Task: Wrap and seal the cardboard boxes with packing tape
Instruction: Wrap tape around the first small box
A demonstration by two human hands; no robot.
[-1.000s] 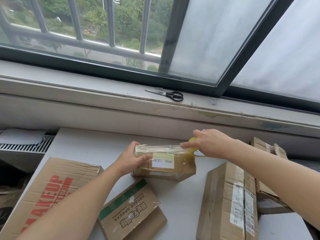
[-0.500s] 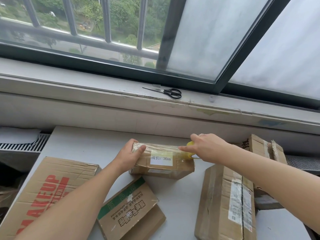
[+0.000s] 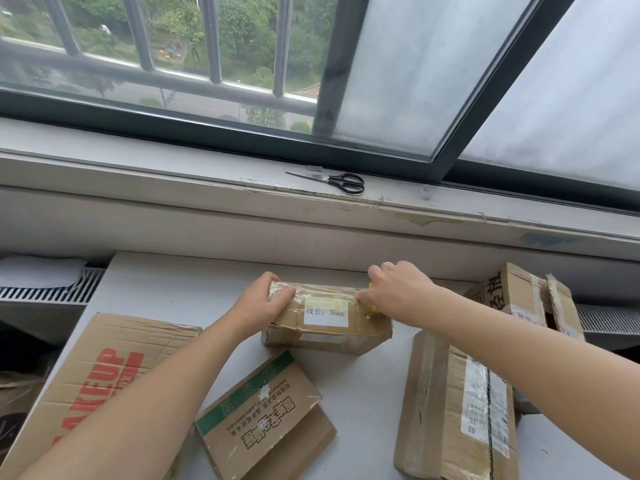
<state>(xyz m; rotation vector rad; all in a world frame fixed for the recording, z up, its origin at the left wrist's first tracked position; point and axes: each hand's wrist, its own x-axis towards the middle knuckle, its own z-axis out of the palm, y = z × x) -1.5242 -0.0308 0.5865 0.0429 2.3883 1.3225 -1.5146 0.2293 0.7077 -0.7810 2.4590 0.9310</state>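
Small box [image 3: 327, 318] lies flat on the white desk [image 3: 166, 282], label reading 36mm facing up, clear tape glossy across its top. The left hand [image 3: 258, 308] grips the box's left end, fingers [image 3: 273, 282] curled over the far edge and thumb laid on the taped top. The right hand [image 3: 398, 289] is at the box's right end, its fingers [image 3: 379, 271] closed around a yellow tape roll [image 3: 372, 306], which is mostly hidden beneath the palm; the thumb tip touches the box's top edge.

Nearer the person than the left fingers: a green-banded box [image 3: 263, 420] and a large box printed MAKEUP [image 3: 104, 372]. Below the right fingers: a long box [image 3: 453, 410] with a white shipping label. To their right: a taped box [image 3: 516, 296]. Beyond both sets of fingers, black-handled scissors [image 3: 341, 181] lie on the window sill [image 3: 207, 178].
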